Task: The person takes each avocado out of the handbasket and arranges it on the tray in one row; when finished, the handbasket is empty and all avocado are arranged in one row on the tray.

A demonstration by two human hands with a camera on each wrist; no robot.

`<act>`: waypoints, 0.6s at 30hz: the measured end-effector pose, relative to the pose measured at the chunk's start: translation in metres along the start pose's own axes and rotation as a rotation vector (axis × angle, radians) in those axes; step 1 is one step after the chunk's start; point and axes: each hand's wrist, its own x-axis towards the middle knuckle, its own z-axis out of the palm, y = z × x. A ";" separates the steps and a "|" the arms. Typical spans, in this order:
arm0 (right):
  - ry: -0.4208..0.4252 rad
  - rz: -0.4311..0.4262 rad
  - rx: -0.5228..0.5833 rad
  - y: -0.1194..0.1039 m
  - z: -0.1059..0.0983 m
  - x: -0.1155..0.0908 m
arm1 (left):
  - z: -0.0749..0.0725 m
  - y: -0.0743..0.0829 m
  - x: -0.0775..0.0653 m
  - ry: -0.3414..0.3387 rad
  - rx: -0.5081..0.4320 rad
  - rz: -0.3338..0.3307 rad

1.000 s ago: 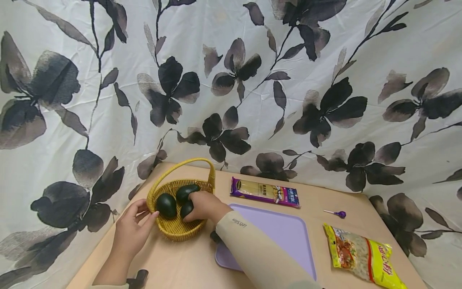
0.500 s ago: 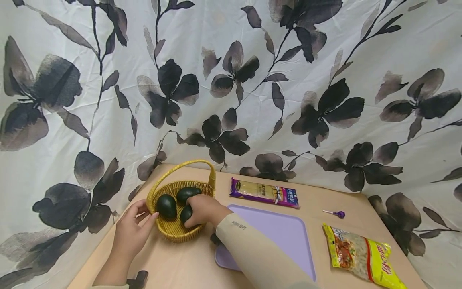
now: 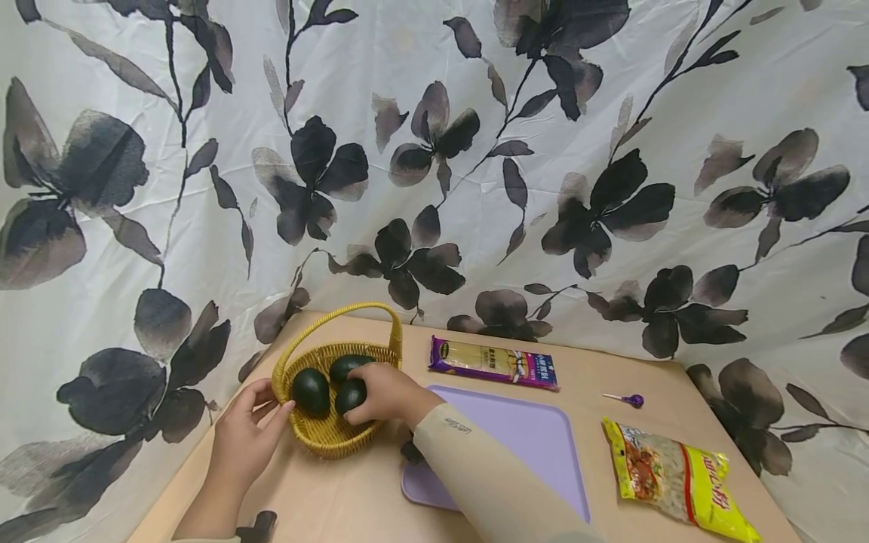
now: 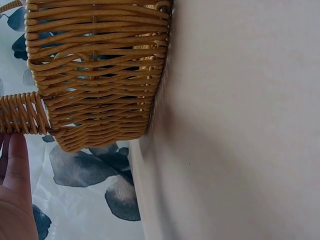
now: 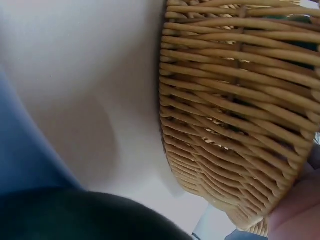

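A yellow wicker basket point(image 3: 333, 445) with a tall arched handle stands at the left of the table. Dark green avocados lie inside it, one at the left point(image 3: 311, 392) and another at the back point(image 3: 348, 367). My right hand point(image 3: 390, 394) reaches in over the right rim and grips a third avocado point(image 3: 350, 397), thumb on its near side. At the basket's left side, my left hand point(image 3: 247, 426) holds the foot of the handle, thumb in front and fingers behind. The left wrist view shows fingertips against the wrapped handle point(image 4: 22, 114).
Beneath my right forearm lies a lilac tray point(image 3: 536, 430). Behind it is a purple pasta packet point(image 3: 492, 362). To the right are a purple lollipop point(image 3: 634, 400) and a yellow food bag point(image 3: 679, 475). Floral cloth point(image 3: 434, 271) hangs along the table's back edge.
More of the avocado in my right hand shows now, as that hand has shifted slightly around it. My left hand stays at the handle's foot. The head view has turned a little.
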 end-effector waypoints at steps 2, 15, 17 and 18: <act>0.027 -0.003 0.033 0.002 -0.002 -0.003 | 0.000 -0.001 0.001 0.000 -0.006 0.005; 0.154 0.025 0.284 0.024 -0.027 -0.034 | 0.001 0.002 0.001 0.014 -0.029 0.000; 0.168 0.014 0.333 0.026 -0.032 -0.040 | 0.001 0.002 0.001 0.013 -0.022 -0.005; 0.177 0.006 0.351 0.027 -0.034 -0.043 | 0.001 0.002 0.000 0.012 -0.019 -0.007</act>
